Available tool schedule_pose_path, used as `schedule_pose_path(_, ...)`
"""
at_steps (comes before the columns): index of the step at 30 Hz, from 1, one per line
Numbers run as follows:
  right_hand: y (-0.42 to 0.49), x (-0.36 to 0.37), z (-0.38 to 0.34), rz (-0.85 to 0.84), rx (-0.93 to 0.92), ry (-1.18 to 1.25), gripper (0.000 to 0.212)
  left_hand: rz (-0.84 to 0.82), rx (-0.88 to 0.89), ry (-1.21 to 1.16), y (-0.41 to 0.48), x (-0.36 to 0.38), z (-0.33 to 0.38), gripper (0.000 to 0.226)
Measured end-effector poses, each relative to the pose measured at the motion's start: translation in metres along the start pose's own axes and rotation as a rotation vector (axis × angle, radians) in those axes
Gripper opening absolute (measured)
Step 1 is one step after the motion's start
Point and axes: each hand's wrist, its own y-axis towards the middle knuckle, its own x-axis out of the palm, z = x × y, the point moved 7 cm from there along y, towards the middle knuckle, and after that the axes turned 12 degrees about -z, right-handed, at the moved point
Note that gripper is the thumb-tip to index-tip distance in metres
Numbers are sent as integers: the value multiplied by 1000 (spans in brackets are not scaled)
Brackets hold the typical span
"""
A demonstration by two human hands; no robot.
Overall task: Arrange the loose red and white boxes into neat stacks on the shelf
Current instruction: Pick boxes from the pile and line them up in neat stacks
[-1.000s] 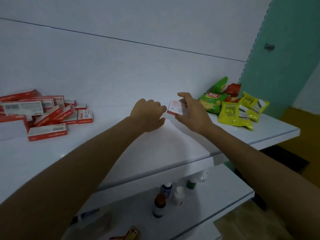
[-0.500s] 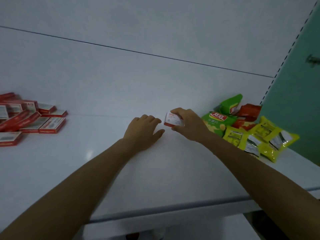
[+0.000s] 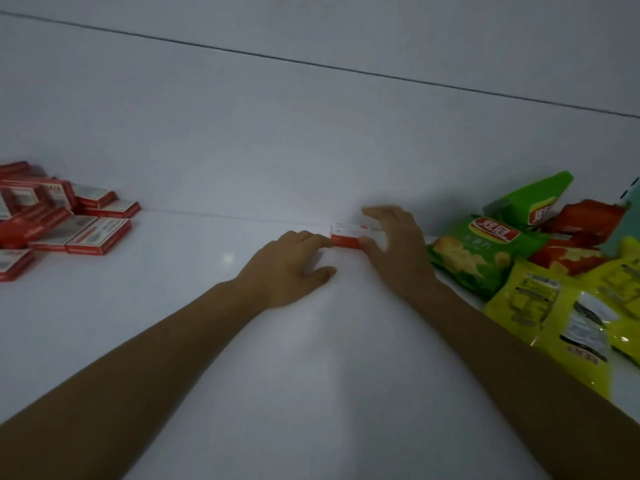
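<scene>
A small red and white box [image 3: 348, 234] lies flat on the white shelf [image 3: 194, 323], close to the back wall. My right hand [image 3: 398, 247] holds it, thumb on the near side and fingers over its far right end. My left hand [image 3: 291, 268] rests palm down on the shelf, its fingertips touching the box's left end. A loose pile of several red and white boxes [image 3: 62, 220] lies at the far left of the shelf, some flat, some tilted.
Snack bags crowd the right side: a green chip bag [image 3: 481, 251], a second green bag [image 3: 533, 202], red bags [image 3: 585, 233] and yellow packets [image 3: 568, 317]. The white back wall [image 3: 311, 140] rises right behind the box.
My right hand has lowered the box from mid-air down onto the shelf by the back wall. My left hand slid forward to touch its left end. The view moved closer and left.
</scene>
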Motion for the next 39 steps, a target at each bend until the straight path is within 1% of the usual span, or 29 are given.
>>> schedule_pose_path(1,-2,-7,-1,53,-3,39,36,-2,-3,-6,0,1,-1,47)
schedule_pose_path(3,-4,-12,-5,87,-8,72,27,-13,-7,-7,-1,5,-3,47)
schedule_pose_path(6,-5,-3,-9,15,-56,12,21,-22,-15,14,-1,9,-4,49)
schedule_pose_path(9,0,11,-12,-134,-90,-144,25,-12,-16,24,2,7,-4,49)
schedule_pose_path(13,6,22,-13,-230,-72,-273,39,-16,-23,34,4,6,-7,49)
schedule_pose_path(16,3,29,-10,-267,-42,-262,45,-28,-20,40,1,10,-6,52)
schedule_pose_path(21,5,32,-7,-291,-38,-251,47,-37,-18,48,2,13,-7,52)
schedule_pose_path(24,5,32,-10,-275,-70,-284,48,-38,-14,55,2,12,-7,49)
schedule_pose_path(27,4,37,-12,-337,-104,-295,49,-45,-32,68,2,14,-7,48)
schedule_pose_path(30,5,38,-11,-376,-92,-289,47,-1,-52,93,1,9,-4,58)
schedule_pose_path(32,6,31,-12,-357,-72,-287,46,49,-59,117,1,4,1,63)
schedule_pose_path(34,7,21,-19,-314,-70,-270,46,117,-74,125,0,-4,4,58)
schedule_pose_path(36,5,18,-32,-311,-110,-289,47,178,-65,150,-4,-14,8,51)
schedule_pose_path(39,5,19,-58,-343,-181,-317,48,161,-28,254,-8,-28,8,50)
